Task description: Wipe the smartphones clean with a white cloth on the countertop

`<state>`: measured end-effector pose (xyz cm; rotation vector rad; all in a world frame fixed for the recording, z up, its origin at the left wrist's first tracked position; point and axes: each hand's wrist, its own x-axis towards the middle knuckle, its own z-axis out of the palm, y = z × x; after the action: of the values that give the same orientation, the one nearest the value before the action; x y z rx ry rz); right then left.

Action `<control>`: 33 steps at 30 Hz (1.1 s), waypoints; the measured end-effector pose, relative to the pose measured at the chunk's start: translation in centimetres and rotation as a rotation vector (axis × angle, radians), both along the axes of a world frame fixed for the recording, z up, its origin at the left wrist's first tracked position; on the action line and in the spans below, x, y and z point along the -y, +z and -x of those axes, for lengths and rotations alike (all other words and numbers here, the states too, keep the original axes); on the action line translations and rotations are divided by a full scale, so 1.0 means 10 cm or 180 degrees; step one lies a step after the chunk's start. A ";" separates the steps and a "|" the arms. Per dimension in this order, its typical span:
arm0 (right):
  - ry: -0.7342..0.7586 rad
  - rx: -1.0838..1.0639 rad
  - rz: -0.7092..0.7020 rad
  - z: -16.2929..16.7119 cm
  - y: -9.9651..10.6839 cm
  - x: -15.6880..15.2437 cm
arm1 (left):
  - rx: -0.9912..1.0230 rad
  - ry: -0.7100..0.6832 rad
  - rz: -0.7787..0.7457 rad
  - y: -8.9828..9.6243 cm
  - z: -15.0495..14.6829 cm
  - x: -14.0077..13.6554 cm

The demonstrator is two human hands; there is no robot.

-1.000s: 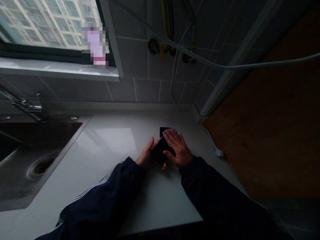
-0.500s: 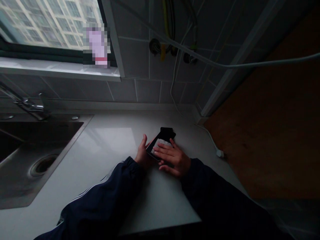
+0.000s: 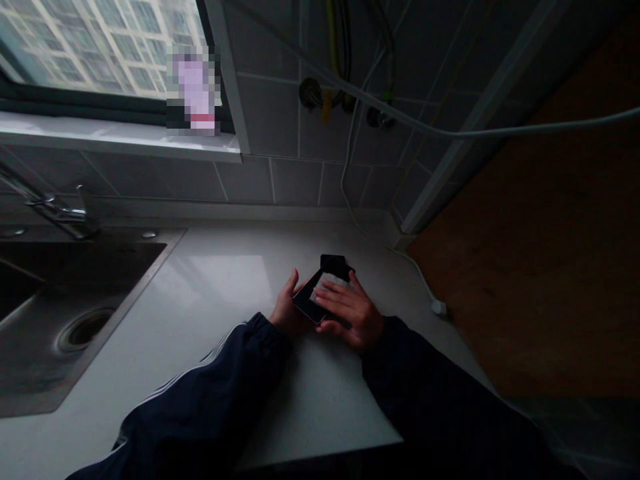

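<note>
My left hand (image 3: 289, 308) holds a black smartphone (image 3: 307, 305) tilted above the counter, thumb raised beside its left edge and the fingers mostly hidden underneath. On the phone's dark face lies a white tissue (image 3: 330, 279). My right hand (image 3: 353, 313) presses it there with long, nearly flat fingers, its thumb near the phone's lower end. Just behind the phone, a second flat black object (image 3: 333, 259) shows in part; its kind I cannot make out.
Both forearms rest over a white countertop (image 3: 215, 293). At left are a steel sink (image 3: 125, 313) and a chrome faucet (image 3: 63, 213). A white cable with a plug (image 3: 439, 307) lies at right by a brown wooden panel (image 3: 540, 280). Another cable (image 3: 450, 132) hangs across above.
My right hand has slid the tissue slightly up and to the right along the phone, uncovering more of its lower end. The left hand has barely moved.
</note>
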<state>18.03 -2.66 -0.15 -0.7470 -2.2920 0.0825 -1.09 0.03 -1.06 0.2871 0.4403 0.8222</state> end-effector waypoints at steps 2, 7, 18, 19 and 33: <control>0.0343 0.0118 0.0028 0.08 -0.02 0.08 | -0.0076 0.0248 0.0210 0.01 -0.01 0.00; 0.0538 0.0190 0.0069 0.09 -0.02 0.10 | -0.0130 0.0272 0.0266 0.01 -0.01 0.00; -0.0327 0.0473 0.0292 -0.02 -0.01 -0.04 | 0.0328 -0.0296 -0.0292 -0.06 -0.02 0.01; -0.0190 0.0515 0.0299 0.01 -0.01 0.00 | 0.0289 -0.0185 -0.0181 -0.05 -0.03 0.01; -0.0456 0.0586 0.0174 -0.02 -0.08 -0.07 | -0.0095 -0.0540 -0.0627 0.01 -0.06 0.07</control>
<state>18.28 -2.01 -0.92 -0.9807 -2.4091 0.0104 -0.48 -0.67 -0.99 0.5131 0.3578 0.6963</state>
